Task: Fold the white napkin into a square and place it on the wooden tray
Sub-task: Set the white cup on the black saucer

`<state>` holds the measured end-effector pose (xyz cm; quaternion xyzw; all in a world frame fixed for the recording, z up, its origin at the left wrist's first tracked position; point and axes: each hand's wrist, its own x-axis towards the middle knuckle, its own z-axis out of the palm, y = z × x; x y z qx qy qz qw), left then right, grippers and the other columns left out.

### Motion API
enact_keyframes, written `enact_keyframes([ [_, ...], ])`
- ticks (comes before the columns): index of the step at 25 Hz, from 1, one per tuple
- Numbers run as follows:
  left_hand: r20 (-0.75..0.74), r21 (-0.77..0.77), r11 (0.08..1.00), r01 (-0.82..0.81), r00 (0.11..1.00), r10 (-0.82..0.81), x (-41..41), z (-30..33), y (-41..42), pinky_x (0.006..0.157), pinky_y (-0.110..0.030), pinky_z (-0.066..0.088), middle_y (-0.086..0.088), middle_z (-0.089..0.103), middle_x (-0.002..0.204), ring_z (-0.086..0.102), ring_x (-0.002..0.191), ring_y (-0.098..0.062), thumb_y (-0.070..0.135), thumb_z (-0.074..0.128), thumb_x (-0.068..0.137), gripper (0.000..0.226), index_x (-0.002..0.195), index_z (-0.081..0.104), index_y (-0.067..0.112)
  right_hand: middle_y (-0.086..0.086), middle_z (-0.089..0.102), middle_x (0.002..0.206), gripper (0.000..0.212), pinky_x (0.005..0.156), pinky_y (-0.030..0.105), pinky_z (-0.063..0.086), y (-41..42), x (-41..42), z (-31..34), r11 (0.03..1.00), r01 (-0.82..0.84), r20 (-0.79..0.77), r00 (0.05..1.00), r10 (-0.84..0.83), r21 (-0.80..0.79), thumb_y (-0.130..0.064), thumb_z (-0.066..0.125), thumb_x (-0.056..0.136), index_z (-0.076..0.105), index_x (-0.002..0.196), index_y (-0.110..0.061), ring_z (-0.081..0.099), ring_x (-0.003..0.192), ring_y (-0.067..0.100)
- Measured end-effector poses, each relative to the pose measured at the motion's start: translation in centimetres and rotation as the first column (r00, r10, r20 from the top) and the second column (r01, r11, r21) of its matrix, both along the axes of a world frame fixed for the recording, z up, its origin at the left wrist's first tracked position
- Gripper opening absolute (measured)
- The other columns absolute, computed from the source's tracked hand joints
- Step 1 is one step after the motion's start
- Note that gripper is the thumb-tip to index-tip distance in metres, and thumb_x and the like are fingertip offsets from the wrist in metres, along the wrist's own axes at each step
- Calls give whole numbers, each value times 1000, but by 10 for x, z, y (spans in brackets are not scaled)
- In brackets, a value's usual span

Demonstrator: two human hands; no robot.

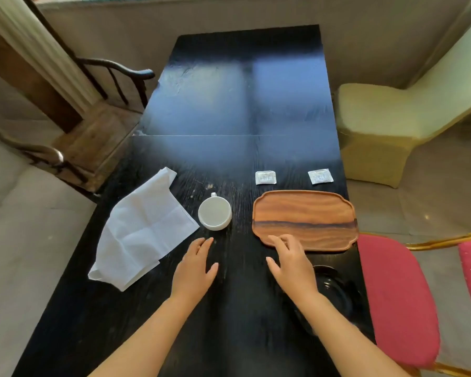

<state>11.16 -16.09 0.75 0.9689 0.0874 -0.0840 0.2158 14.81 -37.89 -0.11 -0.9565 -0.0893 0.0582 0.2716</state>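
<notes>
**Two empty hands, a napkin waiting on the left**

A long black table (237, 110) fills the middle of the frame, from top to bottom. A pale yellow chair (375, 131) sits at the right edge, a red chair seat (397, 300) at the lower right, and a dark wooden chair (93, 126) at the upper left.

The white napkin (144, 227) lies on the table at the left — spread out, creased, with one corner hanging just past the table edge. The wooden tray (305, 213) lies flat at the right of centre, with nothing on it. Between the napkin and the tray stands a white cup (214, 213), just beside the napkin's right corner.

The left hand (195, 270) rests low in the middle, fingers out flat, holding nothing, near the napkin but apart from it. The right hand (291, 265) is loose and holds nothing — its fingertips (279, 239) lie over the tray's near rim.

Two small white packets sit above the tray, one (265, 177) left, one (320, 176) right.
</notes>
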Motion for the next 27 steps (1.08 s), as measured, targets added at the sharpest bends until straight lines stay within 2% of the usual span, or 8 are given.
enact_keyframes([
  [6, -191, 138, 968, 209, 965, -181, 67, -8, 57, 92, -34, 47, -8, 6, 158, 48, 124, -26, 32, 53, 91, 71, 147, 9, 35, 16, 28, 150, 61, 93, 41, 48, 92, 50, -16, 982, -153, -72, 987, 145, -111, -17, 55, 89, 28, 143, -24, 39, 129, 30],
  [10, -238, 61, 974, 216, 951, -196, 85, -28, 61, 93, -33, 44, -6, 18, 156, 41, 130, -22, 28, 50, 93, 62, 146, 18, 31, 19, 26, 150, 60, 89, 42, 50, 116, 70, -34, 950, -194, -133, 977, 165, -245, -17, 51, 91, 23, 145, -25, 44, 124, 33],
  [13, -159, -35, 977, 210, 964, -213, 89, -37, 66, 96, -29, 41, 0, 41, 145, 44, 126, -18, 23, 52, 92, 52, 141, 35, 22, 14, 53, 126, 44, 70, 37, 52, 119, 82, -42, 932, -210, -54, 978, 203, -296, -14, 59, 85, 48, 128, -14, 60, 96, 29],
  [16, -68, -84, 975, 207, 975, -213, 87, -37, 67, 98, -26, 39, -1, 49, 138, 48, 123, -17, 22, 54, 91, 46, 136, 43, 18, 4, 62, 74, 34, 36, 25, 41, 115, 88, -45, 877, -286, 51, 943, 330, -386, -12, 85, 54, 62, 79, -11, 58, 51, 19],
  [18, -29, -109, 970, 218, 974, -223, 83, -35, 66, 98, -25, 39, -1, 53, 135, 50, 120, -16, 22, 55, 91, 44, 134, 45, 17, 2, 57, 61, 32, 31, 24, 37, 109, 89, -45, 859, -314, 104, 917, 384, -403, -15, 86, 51, 58, 68, -12, 53, 43, 19],
  [22, 34, -291, 947, 133, 991, -129, 61, -23, 57, 94, -25, 48, -1, 59, 127, 57, 110, -11, 20, 59, 89, 42, 130, 50, 17, 1, 57, 62, 21, 33, 27, 40, 89, 80, -35, 865, -379, 261, 844, 469, -330, -20, 77, 67, 58, 73, -13, 52, 45, 17],
  [24, -1, -539, 840, -63, 997, 74, 50, -13, 47, 91, -29, 52, -1, 58, 127, 60, 108, -12, 18, 59, 89, 44, 131, 45, 20, 0, 60, 67, 10, 37, 27, 40, 76, 74, -27, 886, -359, 352, 821, 449, -293, -22, 66, 78, 60, 77, -14, 53, 48, 16],
  [27, -385, -787, 362, -500, 855, 347, 49, 7, 30, 84, -40, 56, -9, 59, 125, 65, 101, -21, 28, 57, 90, 51, 136, 37, 22, 0, 67, 83, 20, 43, 26, 46, 57, 63, -13, 895, -353, 425, 790, 442, -273, -27, 47, 90, 62, 87, -14, 59, 57, 14],
])
